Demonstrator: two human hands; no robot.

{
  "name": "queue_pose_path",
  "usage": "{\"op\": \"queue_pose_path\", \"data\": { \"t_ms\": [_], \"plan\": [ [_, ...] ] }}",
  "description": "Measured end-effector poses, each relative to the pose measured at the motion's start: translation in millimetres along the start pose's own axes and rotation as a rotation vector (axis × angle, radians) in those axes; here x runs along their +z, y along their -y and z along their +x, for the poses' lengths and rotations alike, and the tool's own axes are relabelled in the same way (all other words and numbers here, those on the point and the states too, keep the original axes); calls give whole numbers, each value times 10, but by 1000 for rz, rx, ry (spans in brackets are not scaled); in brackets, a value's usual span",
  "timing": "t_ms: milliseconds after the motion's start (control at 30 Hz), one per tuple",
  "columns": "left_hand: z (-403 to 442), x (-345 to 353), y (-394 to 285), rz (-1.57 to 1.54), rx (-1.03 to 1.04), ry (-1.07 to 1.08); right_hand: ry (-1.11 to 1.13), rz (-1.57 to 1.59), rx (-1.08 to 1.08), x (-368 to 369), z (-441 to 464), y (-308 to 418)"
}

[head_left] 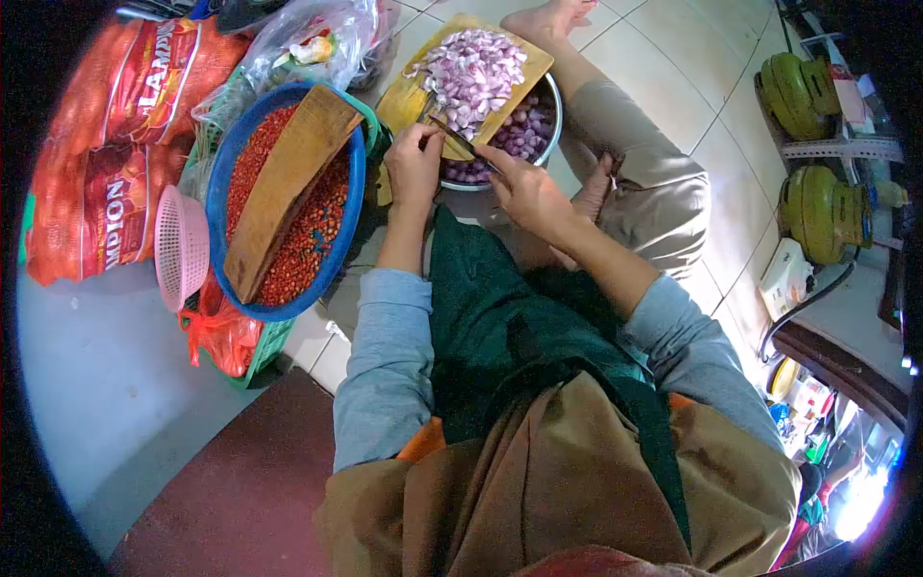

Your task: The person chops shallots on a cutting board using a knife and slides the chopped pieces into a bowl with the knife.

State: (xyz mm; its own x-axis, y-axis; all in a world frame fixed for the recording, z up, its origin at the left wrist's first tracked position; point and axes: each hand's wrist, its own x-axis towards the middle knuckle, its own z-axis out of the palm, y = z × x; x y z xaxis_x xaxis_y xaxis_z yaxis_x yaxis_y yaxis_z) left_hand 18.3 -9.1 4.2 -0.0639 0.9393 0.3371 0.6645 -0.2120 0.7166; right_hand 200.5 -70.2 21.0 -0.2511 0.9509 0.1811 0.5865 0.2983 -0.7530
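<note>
My right hand (pixel 535 195) grips a knife (pixel 454 139), its dark blade pointing up and left across the near edge of a wooden cutting board (pixel 402 96). Close to the blade tip, my left hand (pixel 413 165) has its fingers pinched together; whatever they hold is hidden. A heap of sliced shallots (pixel 471 75) covers much of the board. Partly beneath the board stands a round metal bowl (pixel 556 125) with whole purple shallots (pixel 524 135) in it.
To the left, a blue basin (pixel 219 260) holds chopped red chilies (pixel 312 226), with a thick wooden plank (pixel 293 192) laid across it. Beside it are a pink basket (pixel 181 245) and red mesh sacks (pixel 115 144). Green gas cylinders (pixel 812 212) stand at the right.
</note>
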Motion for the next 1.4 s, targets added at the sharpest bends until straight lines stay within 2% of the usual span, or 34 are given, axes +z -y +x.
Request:
{"op": "queue_pose_path", "data": {
  "t_ms": [267,367,467,567,667,967,1400],
  "plan": [
    [7,16,38,-25,-24,9,71,67,112,63,181,63],
    [10,18,29,-38,-29,13,-79,52,-32,313,318,-71],
    [6,21,31,-7,-10,3,-75,95,-36,356,309,-109],
    [4,16,46,2,14,-14,67,-78,83,155,97,-76],
    [-9,27,70,-25,6,-11,78,-52,117,-52,46,21],
    [9,32,81,-25,-12,-7,77,84,126,-61,113,93],
    [8,19,91,15,-8,28,-57,130,14,345,385,-42]
  ]
}}
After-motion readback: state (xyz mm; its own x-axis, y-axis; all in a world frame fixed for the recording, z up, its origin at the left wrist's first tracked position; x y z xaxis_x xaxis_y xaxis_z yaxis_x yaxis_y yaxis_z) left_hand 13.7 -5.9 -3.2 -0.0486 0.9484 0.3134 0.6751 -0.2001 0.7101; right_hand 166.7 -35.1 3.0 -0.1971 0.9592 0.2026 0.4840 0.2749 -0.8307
